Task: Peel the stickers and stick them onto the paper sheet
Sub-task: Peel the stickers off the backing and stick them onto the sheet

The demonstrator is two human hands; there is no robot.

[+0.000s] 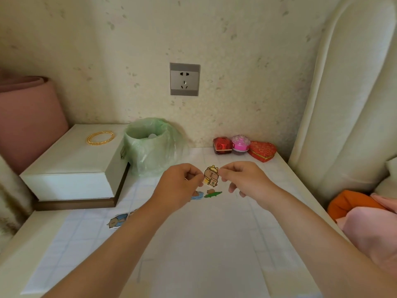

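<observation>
A cartoon capybara sticker (211,176) with a yellow hat hangs in the air above the table. My left hand (181,186) pinches its left edge and my right hand (242,179) pinches its right edge. Under my arms lies the white paper sheet (193,244) with a faint blue grid. On the sheet lie a green crocodile sticker (212,194), a small brown sticker (210,191), a blue pond sticker (197,195) partly behind my left hand, and a blue-clad animal sticker (118,220) at the left.
A white box (71,166) with gold bangles (100,137) stands at the left. Beside it is a small bin lined with a green bag (150,147). Red gift boxes (262,150) and a pink trinket (240,143) sit by the wall. Orange and pink cloth (365,214) lies right.
</observation>
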